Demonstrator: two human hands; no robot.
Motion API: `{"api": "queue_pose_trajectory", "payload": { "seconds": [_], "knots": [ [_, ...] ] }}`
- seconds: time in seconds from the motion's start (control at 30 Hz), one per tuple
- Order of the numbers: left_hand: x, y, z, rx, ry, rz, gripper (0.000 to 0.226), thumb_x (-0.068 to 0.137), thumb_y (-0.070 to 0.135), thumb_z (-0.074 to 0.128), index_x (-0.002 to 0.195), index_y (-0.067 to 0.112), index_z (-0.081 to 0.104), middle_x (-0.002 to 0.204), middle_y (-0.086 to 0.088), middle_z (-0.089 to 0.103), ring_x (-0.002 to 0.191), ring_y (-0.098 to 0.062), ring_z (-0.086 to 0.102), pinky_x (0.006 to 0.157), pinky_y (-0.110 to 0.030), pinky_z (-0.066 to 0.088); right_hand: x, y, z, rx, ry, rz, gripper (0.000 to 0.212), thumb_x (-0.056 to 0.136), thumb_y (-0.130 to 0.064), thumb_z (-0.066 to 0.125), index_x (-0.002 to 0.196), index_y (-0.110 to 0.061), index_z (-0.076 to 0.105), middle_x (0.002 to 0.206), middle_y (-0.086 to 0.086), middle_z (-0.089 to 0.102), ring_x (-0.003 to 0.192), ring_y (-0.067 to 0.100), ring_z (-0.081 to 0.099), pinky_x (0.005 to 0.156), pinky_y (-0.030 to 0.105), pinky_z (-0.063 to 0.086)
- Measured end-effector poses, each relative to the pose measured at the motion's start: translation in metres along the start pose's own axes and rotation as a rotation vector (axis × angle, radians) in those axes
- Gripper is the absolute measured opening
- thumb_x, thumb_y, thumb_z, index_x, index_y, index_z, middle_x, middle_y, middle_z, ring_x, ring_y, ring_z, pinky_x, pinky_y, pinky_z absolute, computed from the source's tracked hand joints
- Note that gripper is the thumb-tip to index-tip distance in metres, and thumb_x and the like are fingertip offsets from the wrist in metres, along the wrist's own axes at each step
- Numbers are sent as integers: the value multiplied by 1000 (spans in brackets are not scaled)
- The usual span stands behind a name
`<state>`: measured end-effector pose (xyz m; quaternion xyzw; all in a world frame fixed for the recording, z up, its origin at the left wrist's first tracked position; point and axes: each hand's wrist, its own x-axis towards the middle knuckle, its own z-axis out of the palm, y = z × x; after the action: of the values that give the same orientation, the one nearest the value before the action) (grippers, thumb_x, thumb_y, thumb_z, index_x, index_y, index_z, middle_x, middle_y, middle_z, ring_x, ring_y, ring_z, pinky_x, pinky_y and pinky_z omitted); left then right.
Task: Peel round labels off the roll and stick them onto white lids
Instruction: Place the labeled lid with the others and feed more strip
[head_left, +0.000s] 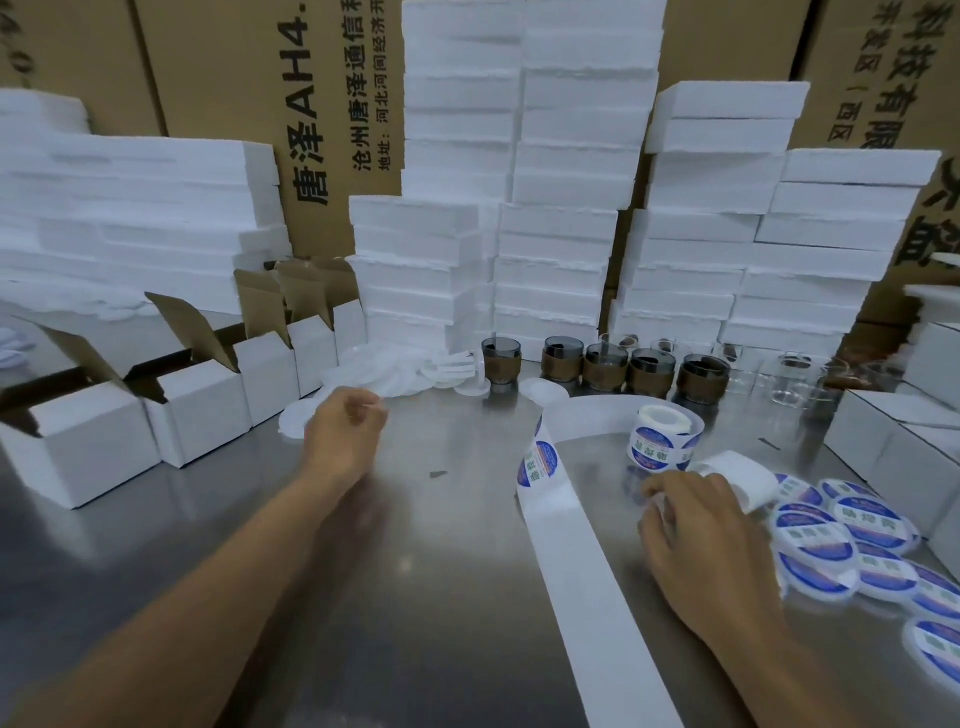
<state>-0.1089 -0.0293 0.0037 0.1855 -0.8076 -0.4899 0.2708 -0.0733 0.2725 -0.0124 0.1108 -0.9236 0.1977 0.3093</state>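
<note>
While the roll (660, 434) stands on the table (441, 561), strip (571, 571) trailing forward, the right hand (698, 535) pinches a white piece (655, 506) beside labelled lids (831, 525); left hand (343, 436) hovers by plain lids (293, 422), fingers curled, blurred, grip unclear.

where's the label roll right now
In the head view the label roll stands on the metal table, right of centre, just beyond the right hand and in front of the row of dark cups.
</note>
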Motion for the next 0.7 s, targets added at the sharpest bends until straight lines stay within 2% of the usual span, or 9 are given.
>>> {"api": "queue_pose_trajectory", "payload": {
  "seconds": [0.07, 0.17, 0.23, 0.33, 0.4, 0.57, 0.7],
  "knots": [
    [23, -20, -13, 217, 35, 16, 26, 93, 18, 58, 117, 10, 56, 120, -11, 54, 106, -24, 52, 92, -33, 43, 1, 1, 2, 7, -8, -13, 17, 71, 6, 70, 83, -4, 65, 76, 11, 63, 72, 30, 56, 59, 36, 44],
    [47, -41, -24, 417, 62, -21, 39, 92, 18, 58, 130, 8, 50, 136, -18, 45, 122, -34, 44, 105, -42, 36, 1, 3, 4, 13, 7, -32, 20, 69, 6, 71, 82, -8, 65, 74, 6, 63, 70, 27, 56, 57, 34, 43],
    [56, -51, -26, 555, 8, -17, 45, 94, 22, 56, 135, 8, 45, 137, -18, 44, 126, -34, 40, 107, -43, 33, 1, 4, 6, 15, 28, -52, 24, 65, 8, 74, 79, -9, 65, 71, 5, 63, 67, 26, 57, 56, 32, 42],
    [62, -57, -27, 689, -72, 4, 47, 95, 27, 52, 138, 11, 42, 132, -18, 51, 119, -34, 47, 99, -43, 39, 2, 4, 7, 19, 45, -64, 24, 64, 9, 74, 77, -8, 65, 70, 7, 64, 65, 28, 57, 57, 31, 41],
    [61, -56, -28, 705, -76, 25, 44, 95, 25, 52, 136, 14, 44, 129, -16, 55, 114, -33, 52, 95, -43, 43, 3, 5, 8, 14, 44, -55, 21, 66, 7, 73, 79, -9, 65, 71, 6, 64, 66, 27, 57, 57, 30, 41],
    [45, -43, -22, 620, -25, 157, 37, 96, 13, 49, 133, 14, 51, 129, -16, 55, 116, -35, 52, 101, -47, 40, 2, 6, 9, 15, 22, -41, 20, 69, 5, 73, 83, -7, 65, 74, 9, 65, 67, 26, 58, 58, 36, 48],
    [14, -15, -7, 385, -22, 267, 31, 96, 6, 43, 122, 10, 60, 117, -18, 60, 105, -35, 56, 91, -41, 44, 1, 4, 8, -30, 108, -112, 31, 53, 10, 82, 75, -5, 65, 66, 9, 65, 56, 26, 60, 48, 33, 49]
  ]
}}
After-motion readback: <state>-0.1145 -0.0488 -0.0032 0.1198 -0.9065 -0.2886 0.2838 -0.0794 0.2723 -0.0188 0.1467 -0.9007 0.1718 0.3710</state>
